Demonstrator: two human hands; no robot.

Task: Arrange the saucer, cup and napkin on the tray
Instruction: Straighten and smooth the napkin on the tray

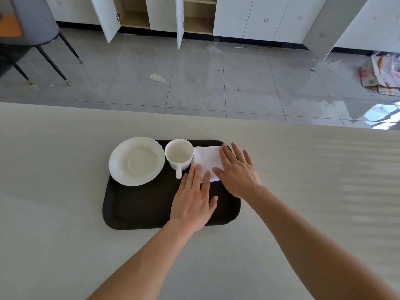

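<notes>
Dark brown rectangular plastic tray (138, 204) with rounded corners sits on a pale grey tabletop (54, 234). Both hands are flat, palms down, fingers extended, gripping nothing. Left hand (193, 202) lies over the tray's near-right area, fingertips resting on the near edge of the white folded paper napkin (205, 158). Right hand (238, 169) lies on the napkin's right side, fingers spread and pointing away, heel over the tray's right rim. Napkin is in the tray's far-right corner, partly under both hands.

Just left of the right hand's fingers, touching or nearly touching the napkin: small cream ceramic cup (179, 154), upright, empty, handle pointing toward the left hand. Further left of both hands: cream ceramic saucer (136, 161) with scalloped rim, on the tray's far-left corner, overhanging the tray's left edge, just beside the cup.
</notes>
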